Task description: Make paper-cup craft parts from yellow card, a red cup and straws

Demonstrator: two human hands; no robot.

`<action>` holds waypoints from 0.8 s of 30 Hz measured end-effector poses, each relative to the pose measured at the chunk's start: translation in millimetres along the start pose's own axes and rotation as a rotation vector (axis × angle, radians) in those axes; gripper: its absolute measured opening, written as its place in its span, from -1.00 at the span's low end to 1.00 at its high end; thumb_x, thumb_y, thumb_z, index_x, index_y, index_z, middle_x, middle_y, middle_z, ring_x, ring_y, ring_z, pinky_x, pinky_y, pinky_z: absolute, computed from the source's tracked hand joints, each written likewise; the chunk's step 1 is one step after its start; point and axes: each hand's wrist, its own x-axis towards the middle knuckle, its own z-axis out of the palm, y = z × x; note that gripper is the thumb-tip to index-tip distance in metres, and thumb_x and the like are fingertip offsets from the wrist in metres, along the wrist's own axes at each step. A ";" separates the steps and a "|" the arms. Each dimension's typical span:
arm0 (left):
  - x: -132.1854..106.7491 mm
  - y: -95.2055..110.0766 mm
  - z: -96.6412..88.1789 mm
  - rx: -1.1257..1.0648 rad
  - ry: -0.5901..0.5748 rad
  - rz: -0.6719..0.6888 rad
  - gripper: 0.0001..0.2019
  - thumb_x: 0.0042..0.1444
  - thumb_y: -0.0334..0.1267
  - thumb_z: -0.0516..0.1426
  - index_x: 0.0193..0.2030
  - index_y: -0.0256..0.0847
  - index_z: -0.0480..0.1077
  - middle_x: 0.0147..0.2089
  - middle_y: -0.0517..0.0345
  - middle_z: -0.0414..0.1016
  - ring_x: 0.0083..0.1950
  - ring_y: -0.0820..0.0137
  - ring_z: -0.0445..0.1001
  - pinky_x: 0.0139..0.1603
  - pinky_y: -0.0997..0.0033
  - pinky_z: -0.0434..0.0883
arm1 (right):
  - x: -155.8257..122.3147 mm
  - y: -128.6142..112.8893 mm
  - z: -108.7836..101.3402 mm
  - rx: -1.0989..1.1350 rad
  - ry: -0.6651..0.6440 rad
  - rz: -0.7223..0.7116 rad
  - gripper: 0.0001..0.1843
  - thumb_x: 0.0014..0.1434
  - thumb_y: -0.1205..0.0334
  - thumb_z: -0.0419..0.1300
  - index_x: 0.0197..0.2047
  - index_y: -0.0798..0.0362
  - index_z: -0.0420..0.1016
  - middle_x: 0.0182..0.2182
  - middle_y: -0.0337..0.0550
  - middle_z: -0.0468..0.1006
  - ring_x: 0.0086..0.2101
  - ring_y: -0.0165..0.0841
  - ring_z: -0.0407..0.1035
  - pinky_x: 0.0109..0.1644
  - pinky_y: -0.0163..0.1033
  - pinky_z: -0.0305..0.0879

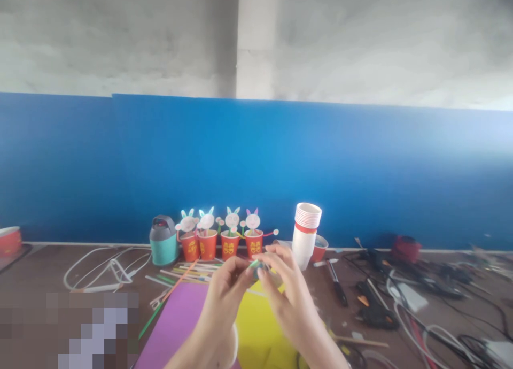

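My left hand [225, 287] and my right hand [287, 284] meet over the coloured sheets, fingertips nearly together. Pinched between them is a small green and teal piece [257, 268], largely covered by the fingers; its kind cannot be made out. Under the hands lie a purple sheet [180, 316] and a yellow sheet [254, 329]. The white rim of a round object [235, 343] shows beside my left wrist, mostly hidden. Just behind stand several red paper cups [230, 246] with paper rabbit heads and thin arms.
A tall stack of white paper cups [305, 240] stands behind my right hand. Thin sticks [194, 271] lie left, near a teal container [164, 248] and white cable [102, 287]. Rightward are a marker [337, 284], a black glue gun [374, 307] and tangled cables. A blue partition [256, 160] closes the back.
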 end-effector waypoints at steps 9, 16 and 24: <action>-0.4 -9.0 3.4 -0.110 0.038 -0.082 -0.64 -0.05 0.05 0.25 -0.38 -0.24 0.36 -0.53 0.30 0.29 -0.52 0.53 0.17 -0.49 0.53 0.13 | 2.1 -3.8 -1.5 0.173 0.057 0.124 -0.85 0.15 0.21 0.13 -0.31 0.01 0.53 -0.11 -0.02 0.41 -0.01 -0.18 0.33 -0.22 -0.27 0.44; 2.4 -8.8 -0.2 -0.131 -0.077 -0.166 -0.64 -0.04 0.05 0.25 -0.41 -0.26 0.40 -0.49 0.23 0.36 -0.43 0.47 0.28 -0.37 0.50 0.19 | 3.6 -0.9 -3.5 0.208 0.042 0.165 -0.85 0.13 0.18 0.16 -0.36 0.01 0.54 -0.14 -0.02 0.43 -0.05 -0.18 0.36 -0.22 -0.24 0.45; 1.2 -2.5 -0.7 -0.220 -0.145 -0.196 -0.64 -0.04 0.03 0.26 -0.42 -0.27 0.38 -0.48 0.20 0.37 -0.43 0.49 0.30 -0.33 0.50 0.23 | 7.8 3.4 -10.2 0.191 -0.074 0.156 -0.78 0.11 0.19 0.20 -0.17 -0.05 0.59 -0.06 -0.05 0.44 0.01 -0.19 0.34 -0.09 -0.20 0.43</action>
